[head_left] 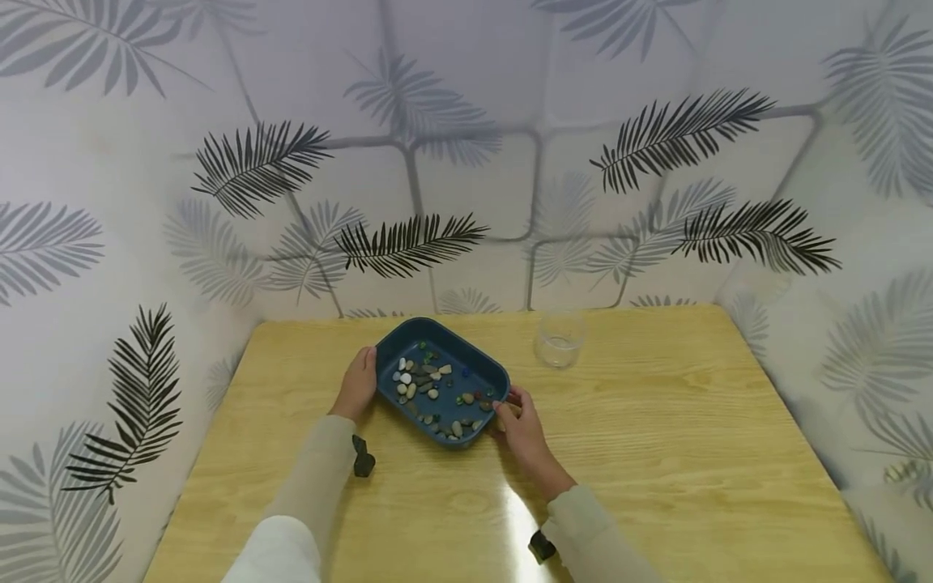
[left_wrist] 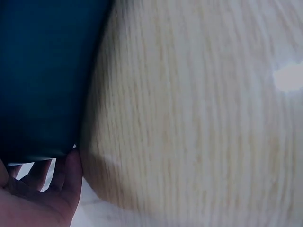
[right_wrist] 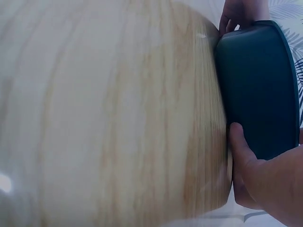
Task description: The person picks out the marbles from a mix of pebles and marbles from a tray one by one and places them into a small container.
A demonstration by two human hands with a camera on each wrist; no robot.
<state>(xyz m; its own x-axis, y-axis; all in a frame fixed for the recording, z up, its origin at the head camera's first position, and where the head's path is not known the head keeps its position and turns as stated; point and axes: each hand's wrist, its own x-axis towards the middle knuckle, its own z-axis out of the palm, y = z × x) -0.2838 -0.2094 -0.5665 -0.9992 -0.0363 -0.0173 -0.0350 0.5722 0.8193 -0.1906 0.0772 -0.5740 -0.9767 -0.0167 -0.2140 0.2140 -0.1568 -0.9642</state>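
A dark blue rectangular tray [head_left: 461, 343] sits turned at an angle over the wooden table, held between both hands. Scattered on its floor are pale and brown pebbles [head_left: 406, 378] and small coloured pieces like glass marbles [head_left: 466, 372]. My left hand [head_left: 357, 383] grips the tray's left end, thumb at the rim. At the opposite end, my right hand [head_left: 523, 427] holds the right corner with its thumb over the rim. In the right wrist view the tray's outer wall [right_wrist: 255, 90] stands close over the tabletop, with right-hand fingers low against it.
A clear glass cup [head_left: 560, 350] stands at the back of the wooden table [head_left: 656, 437], right of the tray. Leaf-patterned wall covering [head_left: 466, 186] rises directly behind the table. Dark straps [head_left: 362, 457] show at both wrists.
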